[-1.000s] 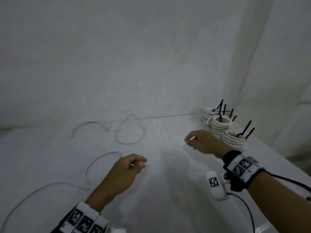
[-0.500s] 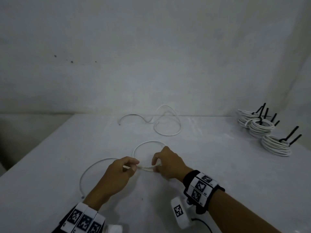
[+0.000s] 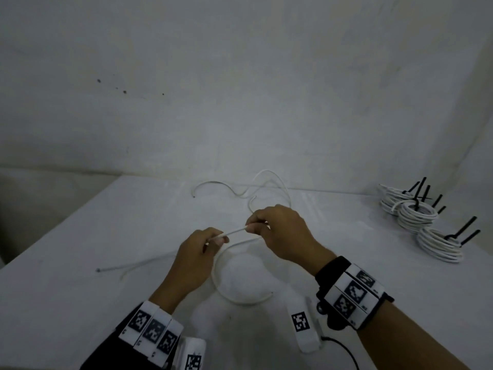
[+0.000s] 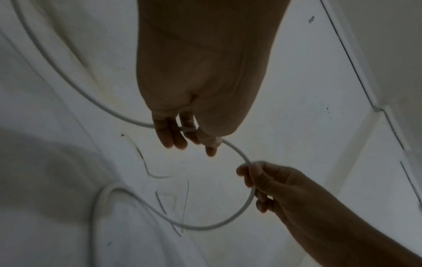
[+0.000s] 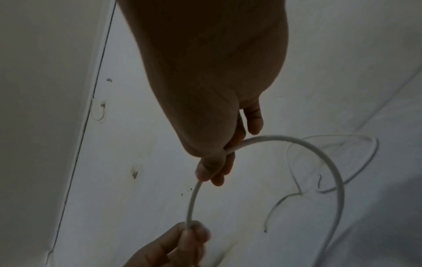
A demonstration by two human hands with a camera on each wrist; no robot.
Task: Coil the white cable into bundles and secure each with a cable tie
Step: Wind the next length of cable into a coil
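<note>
A loose white cable (image 3: 234, 231) is held above the white table (image 3: 373, 289), a short straight stretch running between both hands. My left hand (image 3: 217, 240) pinches it at thumb and fingertips; my right hand (image 3: 250, 227) pinches it a little higher and to the right. From the hands one loop (image 3: 216, 273) hangs down to the table, ending near the right wrist. In the left wrist view the cable (image 4: 242, 157) arcs from my left hand (image 4: 200, 137) to my right hand (image 4: 248, 173). The right wrist view shows the cable (image 5: 194, 196) between my right hand (image 5: 214, 162) and my left hand (image 5: 189, 227).
A second loose cable (image 3: 266, 182) lies curled at the table's far edge by the wall. Several finished coils (image 3: 416, 214) with black cable ties (image 3: 464, 231) sticking up are stacked at the far right. The table's left edge (image 3: 53, 231) drops off beside my left arm.
Both hands have risen off the table with the cable, and the right hand drew away from the left, pulling a straight stretch between them. The loop now hangs below the hands.
</note>
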